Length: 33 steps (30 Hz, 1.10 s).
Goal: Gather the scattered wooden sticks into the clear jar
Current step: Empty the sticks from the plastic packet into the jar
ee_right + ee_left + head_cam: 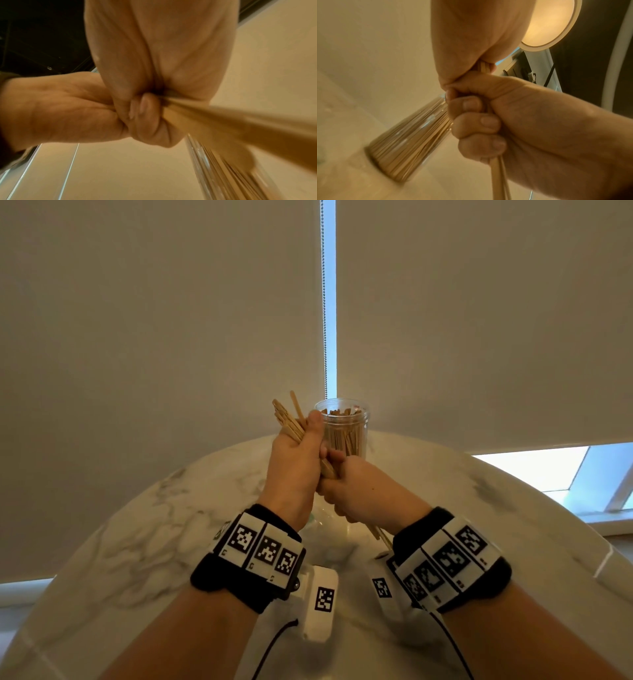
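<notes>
Both hands hold one bundle of wooden sticks [290, 422] upright over the marble table [137, 525]. My left hand [298, 453] grips the bundle's upper half, and the stick tops fan out above its thumb. My right hand [359, 491] grips the lower half, and a few stick ends [378, 534] poke out below it. The clear jar [346, 433] stands just behind the hands, packed with several upright sticks. In the left wrist view the right hand's fingers [479, 121] curl round the sticks [498, 175], with the jar [409, 142] beside them. The right wrist view shows blurred sticks [240, 128] and the jar [228, 169].
Cream roller blinds [154, 337] hang right behind the table, with a bead chain [323, 302] in the gap between them. A window sill [565, 474] lies at the right. The round table's edge curves down on both sides. A ceiling lamp [551, 23] shows overhead.
</notes>
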Tool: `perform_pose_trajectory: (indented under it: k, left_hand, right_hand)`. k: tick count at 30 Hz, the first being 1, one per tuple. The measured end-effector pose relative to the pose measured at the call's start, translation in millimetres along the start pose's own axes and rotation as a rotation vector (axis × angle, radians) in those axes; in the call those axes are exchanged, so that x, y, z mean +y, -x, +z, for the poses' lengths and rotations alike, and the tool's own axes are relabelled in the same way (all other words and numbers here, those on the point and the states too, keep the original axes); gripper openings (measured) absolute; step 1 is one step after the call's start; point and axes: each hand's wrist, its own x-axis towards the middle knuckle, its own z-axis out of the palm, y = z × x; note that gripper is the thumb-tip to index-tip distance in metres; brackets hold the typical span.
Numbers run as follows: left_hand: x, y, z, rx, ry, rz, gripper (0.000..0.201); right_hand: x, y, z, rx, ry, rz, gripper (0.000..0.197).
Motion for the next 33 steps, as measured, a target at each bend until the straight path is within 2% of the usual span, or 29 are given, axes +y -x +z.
perform_pose_trajectory:
  k: [2, 4, 7, 11, 15, 19, 21, 25, 29, 33]
  left_hand:
    - [-3.0, -1.8, 0.2, 0.046, 0.051, 0.036, 0.029]
    - [-1.8, -4.0, -1.9, 0.096, 0.114, 0.054, 0.025]
    - [5.1, -9.4, -10.6, 0.142, 0.251, 0.060, 0.027]
    - [13.1, -16.0, -22.2, 0.267, 0.385, 0.070, 0.033]
    - [15.0, -19.1, -30.9, 0.332, 0.444, 0.106, 0.033]
    - [7.1, -16.2, -25.6, 0.265, 0.472, 0.054, 0.030]
    - [3.6, -12.4, -18.9, 0.210, 0.433, 0.028, 0.033]
    - [5.2, -10.9, -16.1, 0.211, 0.362, 0.071, 0.035]
    - [6.0, -15.6, -22.6, 0.279, 0.366, 0.085, 0.035]
    - [5.1, -15.0, -22.3, 0.262, 0.302, 0.037, 0.035]
  right_hand:
    - [0.5, -0.5, -1.8, -0.002, 0.026, -0.046, 0.017]
    - [0.5, -0.6, -1.8, -0.028, 0.074, -0.087, 0.006]
    - [1.9, -0.8, 1.7, -0.013, 0.145, -0.092, 0.022]
    - [1.9, -0.1, 3.5, -0.042, 0.230, -0.108, 0.027]
    - [2.7, 0.2, 0.9, -0.068, 0.245, -0.093, 0.037]
    - [1.0, 1.6, -0.1, -0.017, 0.167, -0.081, 0.024]
    - [0.7, 2.9, -0.5, -0.041, 0.146, -0.059, 0.022]
    - [-2.4, 5.6, -2.0, -0.104, 0.169, -0.014, 0.018]
    - [-5.4, 7.4, -9.4, -0.141, 0.202, 0.025, 0.033]
    - [-0.9, 5.5, -23.0, 0.065, 0.132, -0.007, 0.038]
